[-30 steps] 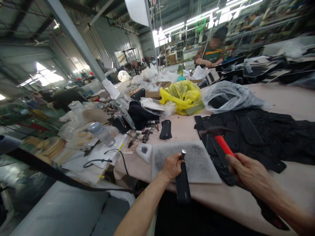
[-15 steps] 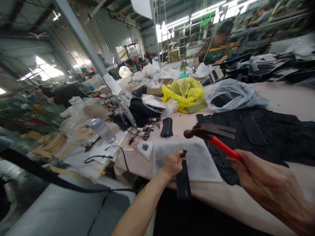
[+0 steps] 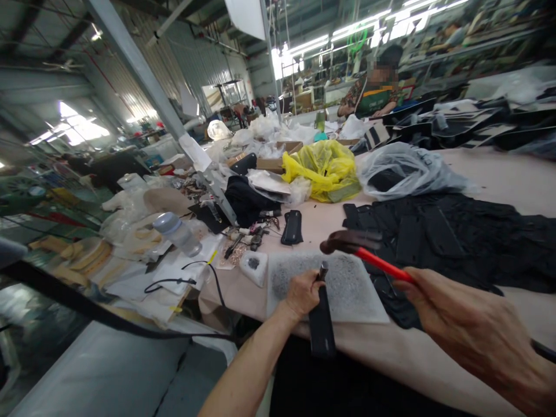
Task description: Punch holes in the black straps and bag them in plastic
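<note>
On black strip (image 3: 320,324); tiny unreadable mark (image 3: 328,341)

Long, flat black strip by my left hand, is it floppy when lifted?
Probably fairly stiff: the strip runs straight past the edge of the speckled, greyish-white flat slab. Likely light too, since it looks slim. Its smooth-looking face might be slightly slippery.

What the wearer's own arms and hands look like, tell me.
The left hand and right hand wear no gloves. The left forearm is bare and tapering, with no sleeve, watch or bracelet in view. No rings or markings can be made out.
</note>
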`<state>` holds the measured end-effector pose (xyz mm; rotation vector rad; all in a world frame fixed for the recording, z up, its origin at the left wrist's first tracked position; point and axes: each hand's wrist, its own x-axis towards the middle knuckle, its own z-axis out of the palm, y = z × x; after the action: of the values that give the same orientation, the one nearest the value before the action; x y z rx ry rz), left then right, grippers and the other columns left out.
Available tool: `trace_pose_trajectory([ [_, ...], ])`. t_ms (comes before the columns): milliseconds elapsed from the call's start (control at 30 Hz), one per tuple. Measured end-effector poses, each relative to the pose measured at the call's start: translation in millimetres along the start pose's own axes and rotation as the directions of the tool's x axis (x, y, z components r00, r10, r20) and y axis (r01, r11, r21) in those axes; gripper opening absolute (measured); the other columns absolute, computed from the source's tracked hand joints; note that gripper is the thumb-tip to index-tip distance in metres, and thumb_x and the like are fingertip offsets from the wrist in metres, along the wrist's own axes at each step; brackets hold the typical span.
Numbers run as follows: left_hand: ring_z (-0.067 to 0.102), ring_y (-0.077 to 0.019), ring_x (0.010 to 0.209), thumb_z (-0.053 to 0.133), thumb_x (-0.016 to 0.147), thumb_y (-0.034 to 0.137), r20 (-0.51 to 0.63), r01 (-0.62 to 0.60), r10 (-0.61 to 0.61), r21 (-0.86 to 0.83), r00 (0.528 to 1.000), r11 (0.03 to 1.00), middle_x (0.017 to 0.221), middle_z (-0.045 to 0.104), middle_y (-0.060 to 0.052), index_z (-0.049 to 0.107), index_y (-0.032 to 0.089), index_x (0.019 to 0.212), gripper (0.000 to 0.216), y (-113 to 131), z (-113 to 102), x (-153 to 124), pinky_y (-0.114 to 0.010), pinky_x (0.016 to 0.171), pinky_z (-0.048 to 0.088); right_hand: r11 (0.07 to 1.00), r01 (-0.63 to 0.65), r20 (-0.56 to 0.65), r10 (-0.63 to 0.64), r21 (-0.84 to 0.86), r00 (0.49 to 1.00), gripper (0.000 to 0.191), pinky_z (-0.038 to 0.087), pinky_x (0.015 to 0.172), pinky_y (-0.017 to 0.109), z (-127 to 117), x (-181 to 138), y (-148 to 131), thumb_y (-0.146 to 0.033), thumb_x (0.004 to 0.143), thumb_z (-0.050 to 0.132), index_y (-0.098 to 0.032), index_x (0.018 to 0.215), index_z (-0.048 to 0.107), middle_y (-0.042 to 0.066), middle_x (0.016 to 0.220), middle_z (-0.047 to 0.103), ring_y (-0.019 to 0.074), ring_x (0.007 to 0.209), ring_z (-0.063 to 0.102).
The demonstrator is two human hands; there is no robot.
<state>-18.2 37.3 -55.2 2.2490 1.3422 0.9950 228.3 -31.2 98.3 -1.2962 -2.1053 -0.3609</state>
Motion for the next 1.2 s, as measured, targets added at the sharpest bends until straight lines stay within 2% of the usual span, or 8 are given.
trace_pose_trajectory([
  [67,0.067,-0.0176,0.081,0.057,0.084,0.012,0.004,-0.011,0.011,-0.008,1.0,1.0,0.084,0.069,-0.003,0.061,0.019,0.091,0.011,-0.1,-0.2,-0.2,-0.028,0.076,0.055,1.0,-0.012,-0.072,0.012,-0.005,0.997,0.016,0.033,0.048,0.028,1.5,-2.2,0.0,-0.033,0.095,0.046,-0.022,0.089,0.055,0.0,0.063,0.056,0.014,0.046,0.049],
  [200,0.067,-0.0178,0.081,0.057,0.084,0.012,-0.003,-0.001,0.001,-0.019,1.0,1.0,0.083,0.069,-0.003,0.061,0.018,0.091,0.011,0.0,-0.3,0.0,-0.028,0.075,0.055,0.997,0.068,0.064,-0.067,-0.024,0.996,0.02,0.029,0.046,0.031,4.5,-6.2,0.0,-0.033,0.096,0.042,-0.022,0.085,0.054,0.0,0.06,0.054,0.0158,0.046,0.049],
  [433,0.067,-0.0184,0.082,0.054,0.084,0.012,0.025,0.021,-0.02,-0.05,0.999,0.999,0.086,0.07,-0.004,0.062,0.019,0.095,0.015,-0.9,1.1,-0.1,-0.029,0.077,0.054,0.996,0.071,0.011,-0.072,0.058,0.997,0.017,0.027,0.047,0.031,5.1,-6.8,-3.4,-0.034,0.095,0.044,-0.024,0.088,0.056,-0.001,0.058,0.052,0.0158,0.045,0.049],
  [533,0.067,-0.0183,0.084,0.054,0.085,0.014,0.034,0.049,-0.047,-0.071,0.998,0.996,0.087,0.07,-0.004,0.062,0.02,0.097,0.016,-0.6,0.5,-0.3,-0.029,0.078,0.054,0.986,-0.097,0.078,0.087,0.133,0.993,0.022,0.027,0.046,0.03,10.8,-12.3,-3.0,-0.041,0.095,0.043,-0.025,0.09,0.058,0.0,0.06,0.055,0.0162,0.045,0.051],
  [700,0.067,-0.0211,0.085,0.052,0.086,0.016,0.036,0.05,-0.047,-0.108,0.998,0.993,0.089,0.07,-0.006,0.063,0.019,0.096,0.015,-1.0,-0.7,-0.7,-0.031,0.079,0.053,0.768,-0.597,0.398,0.485,0.23,0.778,0.039,0.03,0.046,0.028,57.5,-33.5,14.4,-0.054,0.092,0.038,-0.024,0.071,0.053,0.0,0.052,0.051,0.0161,0.044,0.048],
  [833,0.067,-0.0234,0.091,0.05,0.087,0.016,0.04,0.082,-0.076,-0.159,0.996,0.984,0.093,0.07,-0.009,0.063,0.019,0.097,0.016,-0.7,-1.9,-0.3,-0.034,0.083,0.052,0.71,-0.691,0.56,0.521,0.134,0.644,0.036,0.037,0.053,0.028,103.6,-47.7,29.4,-0.045,0.093,0.037,-0.021,0.074,0.056,0.003,0.06,0.058,0.0172,0.054,0.054],
  [1033,0.067,-0.0227,0.093,0.049,0.087,0.016,0.037,0.123,-0.118,-0.194,0.992,0.973,0.095,0.071,-0.009,0.064,0.018,0.097,0.019,2.5,-3.9,0.2,-0.033,0.086,0.051,0.962,-0.269,0.321,0.269,-0.045,0.908,0.038,0.044,0.079,0.041,124.5,-47.2,-2.9,-0.031,0.092,0.045,-0.018,0.126,0.055,0.015,0.124,0.058,0.0293,0.103,0.056],
  [1200,0.068,-0.0204,0.087,0.047,0.088,0.019,-0.01,0.214,-0.219,-0.176,0.976,0.961,0.09,0.072,-0.008,0.065,0.019,0.092,0.019,2.1,-3.6,3.1,-0.031,0.082,0.052,0.981,-0.124,0.379,0.059,0.149,0.924,0.045,0.034,0.103,0.05,140.6,-61.7,-54.1,-0.034,0.086,0.057,-0.02,0.129,0.055,0.012,0.139,0.05,0.0321,0.127,0.041],
])
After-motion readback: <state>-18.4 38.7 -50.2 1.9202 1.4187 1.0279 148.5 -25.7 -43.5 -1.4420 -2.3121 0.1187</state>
